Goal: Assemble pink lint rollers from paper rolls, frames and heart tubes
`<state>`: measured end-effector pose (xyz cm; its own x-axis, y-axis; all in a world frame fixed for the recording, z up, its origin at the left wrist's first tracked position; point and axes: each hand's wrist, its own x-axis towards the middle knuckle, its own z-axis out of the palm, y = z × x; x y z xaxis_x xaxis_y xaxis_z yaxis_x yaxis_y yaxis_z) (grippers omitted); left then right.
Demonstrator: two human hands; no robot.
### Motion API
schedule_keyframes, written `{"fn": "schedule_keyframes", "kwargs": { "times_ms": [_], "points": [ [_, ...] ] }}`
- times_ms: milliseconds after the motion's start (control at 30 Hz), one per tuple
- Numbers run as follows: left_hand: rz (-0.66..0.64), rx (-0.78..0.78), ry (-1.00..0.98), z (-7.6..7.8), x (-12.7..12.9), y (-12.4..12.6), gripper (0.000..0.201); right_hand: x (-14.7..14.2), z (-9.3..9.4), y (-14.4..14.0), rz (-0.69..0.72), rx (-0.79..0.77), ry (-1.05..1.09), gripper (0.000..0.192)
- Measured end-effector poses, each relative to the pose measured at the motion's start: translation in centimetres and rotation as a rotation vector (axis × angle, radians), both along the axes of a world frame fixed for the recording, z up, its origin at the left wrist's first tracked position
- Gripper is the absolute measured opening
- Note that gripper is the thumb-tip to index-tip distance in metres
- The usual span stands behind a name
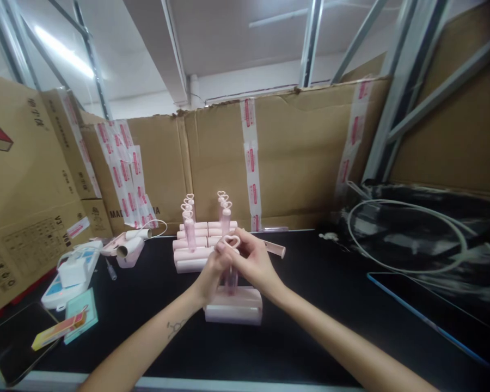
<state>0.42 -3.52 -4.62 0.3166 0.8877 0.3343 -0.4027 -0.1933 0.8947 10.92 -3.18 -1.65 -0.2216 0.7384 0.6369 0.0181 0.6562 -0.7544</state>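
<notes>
Both my hands meet at a pink heart-topped tube, translucent and upright on a pale pink block with rounded edges. The fingers of my left hand are closed around the left side of its heart-shaped top. From the other side, my right hand pinches the same top. My fingers partly cover the upper tube. Just beyond stand two rows of similar heart-topped tubes on pink blocks. A pale pink tube-like piece lies behind my right hand.
On the left are a white power strip with a plug, a pink device, a phone and a teal packet. A coiled white cable and a blue-edged tablet lie right. Cardboard walls enclose the black table.
</notes>
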Motion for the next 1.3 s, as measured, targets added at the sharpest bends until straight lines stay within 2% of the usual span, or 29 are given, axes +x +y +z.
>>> {"fn": "schedule_keyframes", "kwargs": {
  "times_ms": [133, 367, 467, 567, 633, 833, 933, 1033, 1200, 1300],
  "points": [
    [-0.027, -0.043, -0.009, 0.6, 0.9, -0.1, 0.064, 0.3, 0.1, -0.2, -0.011, -0.049, -0.077, 0.025],
    [-0.053, -0.130, -0.096, 0.3, 1.6, 0.0, 0.064, 1.8, 1.8, 1.4, 0.180, -0.033, -0.328, 0.025],
    [-0.040, -0.173, -0.093, -0.2, 1.6, 0.3, 0.066, 1.8, 2.5, 1.8, 0.245, -0.102, -0.438, 0.021],
    [0.034, -0.187, -0.084, -0.6, 1.8, 0.4, 0.068, 1.9, 2.6, 1.5, 0.394, -0.194, -0.521, 0.030],
    [0.064, -0.179, -0.080, -0.7, 1.9, 0.4, 0.068, 2.0, 2.3, 1.3, 0.445, -0.210, -0.526, 0.040],
    [0.090, -0.220, -0.051, -0.7, 1.9, 0.1, 0.060, 2.4, 2.5, 1.5, 0.528, -0.164, -0.586, 0.044],
    [0.116, -0.238, -0.025, -0.7, 1.8, 0.1, 0.057, 2.6, 3.4, 1.7, 0.521, -0.044, -0.689, 0.043],
    [0.083, -0.248, -0.021, -0.5, 1.7, 0.2, 0.053, 2.7, 4.1, 2.0, 0.511, 0.059, -0.751, 0.046],
    [0.023, -0.310, -0.025, 0.1, 1.8, 0.1, 0.056, 2.6, 4.3, 2.7, 0.503, 0.121, -0.777, 0.044],
    [0.043, -0.271, -0.076, 0.2, 1.8, 0.0, 0.058, 2.5, 3.7, 2.8, 0.514, 0.060, -0.739, 0.042]
  ]
}}
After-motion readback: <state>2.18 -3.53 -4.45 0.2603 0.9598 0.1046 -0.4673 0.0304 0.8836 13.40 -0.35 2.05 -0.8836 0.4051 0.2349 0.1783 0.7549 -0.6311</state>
